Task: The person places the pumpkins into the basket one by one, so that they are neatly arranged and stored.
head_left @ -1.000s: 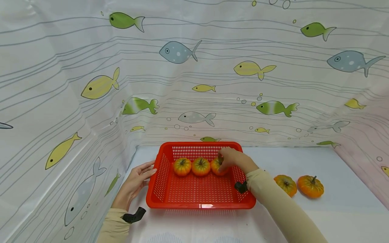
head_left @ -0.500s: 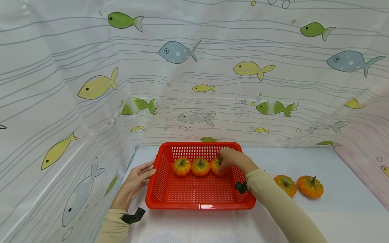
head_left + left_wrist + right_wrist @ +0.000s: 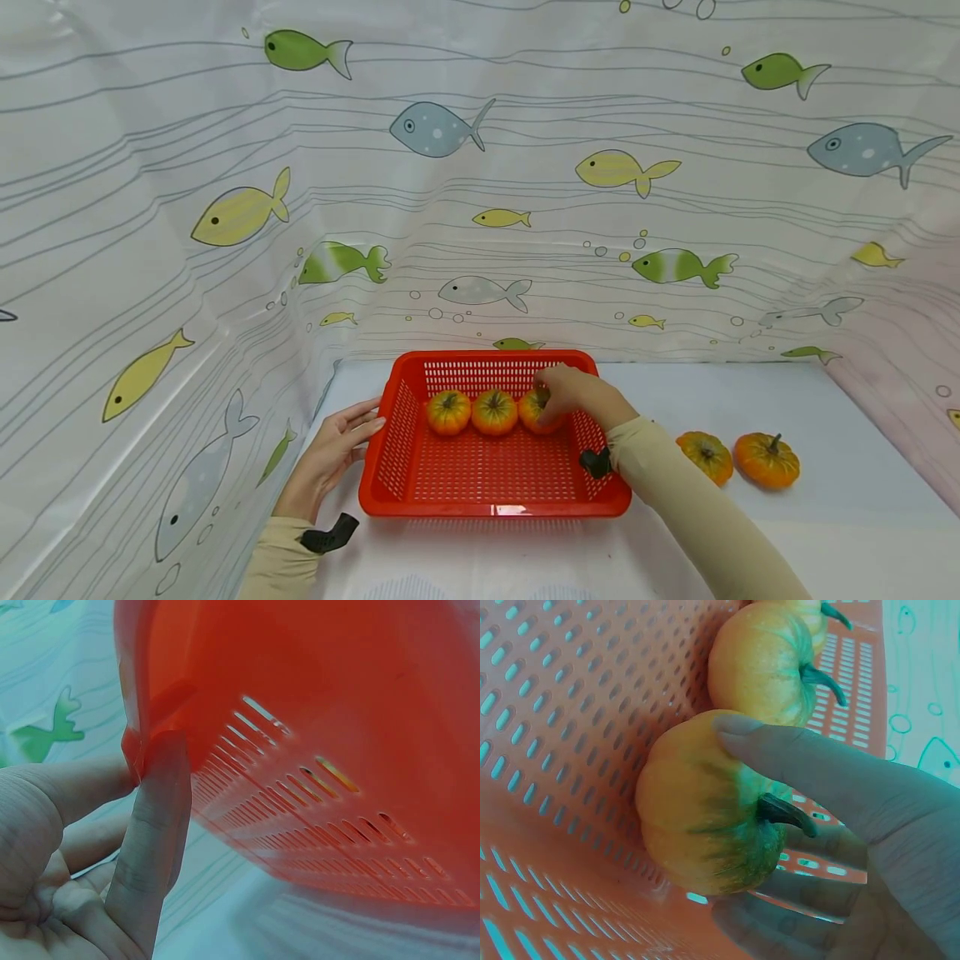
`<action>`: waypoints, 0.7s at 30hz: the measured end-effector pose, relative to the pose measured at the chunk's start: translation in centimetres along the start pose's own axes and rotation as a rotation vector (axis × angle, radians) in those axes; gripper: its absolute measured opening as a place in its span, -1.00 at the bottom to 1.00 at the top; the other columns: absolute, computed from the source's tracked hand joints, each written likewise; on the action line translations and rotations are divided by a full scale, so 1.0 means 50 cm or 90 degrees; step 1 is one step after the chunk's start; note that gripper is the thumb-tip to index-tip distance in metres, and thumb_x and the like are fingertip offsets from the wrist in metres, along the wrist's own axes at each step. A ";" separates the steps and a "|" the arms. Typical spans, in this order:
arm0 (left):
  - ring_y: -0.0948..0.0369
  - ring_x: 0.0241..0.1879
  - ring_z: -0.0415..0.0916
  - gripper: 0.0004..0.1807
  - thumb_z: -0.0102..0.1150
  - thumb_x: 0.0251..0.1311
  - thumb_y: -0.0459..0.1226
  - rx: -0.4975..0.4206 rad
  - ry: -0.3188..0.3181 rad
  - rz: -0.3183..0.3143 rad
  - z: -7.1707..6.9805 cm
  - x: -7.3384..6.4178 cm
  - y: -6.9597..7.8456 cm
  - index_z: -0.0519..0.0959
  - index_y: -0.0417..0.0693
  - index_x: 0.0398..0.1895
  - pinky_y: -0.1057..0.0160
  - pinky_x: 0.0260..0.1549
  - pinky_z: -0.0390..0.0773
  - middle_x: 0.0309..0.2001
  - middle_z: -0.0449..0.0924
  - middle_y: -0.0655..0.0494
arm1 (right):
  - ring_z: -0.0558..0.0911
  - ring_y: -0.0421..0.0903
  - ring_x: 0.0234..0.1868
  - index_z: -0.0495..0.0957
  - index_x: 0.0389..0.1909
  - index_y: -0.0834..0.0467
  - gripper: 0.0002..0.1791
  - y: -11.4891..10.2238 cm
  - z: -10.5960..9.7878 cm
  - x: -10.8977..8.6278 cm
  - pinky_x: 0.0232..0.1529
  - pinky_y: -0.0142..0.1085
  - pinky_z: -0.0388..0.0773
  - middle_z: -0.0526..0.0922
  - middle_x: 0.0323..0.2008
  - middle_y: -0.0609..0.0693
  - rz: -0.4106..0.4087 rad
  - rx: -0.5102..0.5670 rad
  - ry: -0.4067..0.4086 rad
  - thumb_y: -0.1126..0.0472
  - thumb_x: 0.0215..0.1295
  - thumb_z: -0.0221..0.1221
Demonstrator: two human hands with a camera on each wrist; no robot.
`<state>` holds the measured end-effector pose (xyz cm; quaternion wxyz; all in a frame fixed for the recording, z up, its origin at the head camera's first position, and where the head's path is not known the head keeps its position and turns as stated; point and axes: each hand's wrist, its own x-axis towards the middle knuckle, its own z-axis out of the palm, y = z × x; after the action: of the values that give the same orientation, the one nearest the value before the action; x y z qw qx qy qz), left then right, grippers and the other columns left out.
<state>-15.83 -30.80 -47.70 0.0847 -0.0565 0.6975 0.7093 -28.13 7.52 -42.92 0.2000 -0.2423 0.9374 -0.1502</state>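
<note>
A red plastic basket (image 3: 495, 509) with slotted walls stands on the table. Three small orange pumpkins line its back wall: a left one (image 3: 449, 413), a middle one (image 3: 494, 413) and a right one (image 3: 534, 412). My right hand (image 3: 577, 392) reaches over the basket's right side and grips the right pumpkin, thumb on one side and fingers on the other. In the right wrist view this pumpkin (image 3: 697, 806) shows a green patch round its dark stem. My left hand (image 3: 337, 446) pinches the basket's left rim; in the left wrist view, thumb and fingers (image 3: 154, 817) meet at that rim.
Outside the basket, on the table to its right, lie two more orange pumpkins, one (image 3: 706, 457) partly behind the right sleeve and another (image 3: 767, 461) beside it. A fish-patterned curtain (image 3: 480, 250) hangs behind and along both sides of the white table (image 3: 847, 483).
</note>
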 end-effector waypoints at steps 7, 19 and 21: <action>0.30 -0.16 0.73 -0.29 0.23 0.45 -0.24 0.000 0.004 -0.002 -0.001 0.003 -0.003 0.22 -0.23 0.57 0.30 -0.24 0.76 0.00 0.68 0.25 | 0.55 0.04 0.18 0.51 0.36 0.12 -0.14 -0.003 -0.017 -0.016 0.30 0.09 0.56 0.63 0.23 0.06 0.016 0.034 0.010 0.04 -0.01 0.59; 0.31 -0.17 0.73 -0.29 0.23 0.45 -0.25 -0.002 0.002 0.000 -0.003 0.004 -0.003 0.22 -0.23 0.56 0.30 -0.25 0.76 -0.02 0.68 0.25 | 0.59 0.18 0.26 0.51 0.31 0.22 -0.28 0.024 -0.066 -0.063 0.30 0.11 0.54 0.64 0.23 0.19 -0.081 0.016 0.071 0.06 0.17 0.50; 0.31 -0.17 0.73 -0.29 0.23 0.45 -0.24 -0.001 0.002 -0.001 -0.003 0.004 -0.002 0.22 -0.24 0.57 0.30 -0.25 0.76 -0.02 0.68 0.26 | 0.61 0.17 0.24 0.53 0.28 0.21 -0.33 0.033 -0.069 -0.067 0.28 0.10 0.57 0.66 0.21 0.19 -0.102 0.019 0.081 0.05 0.20 0.48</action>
<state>-16.00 -30.93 -47.85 0.0842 -0.0578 0.6970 0.7097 -27.62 11.24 -39.53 0.1309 -0.3035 0.9235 -0.1948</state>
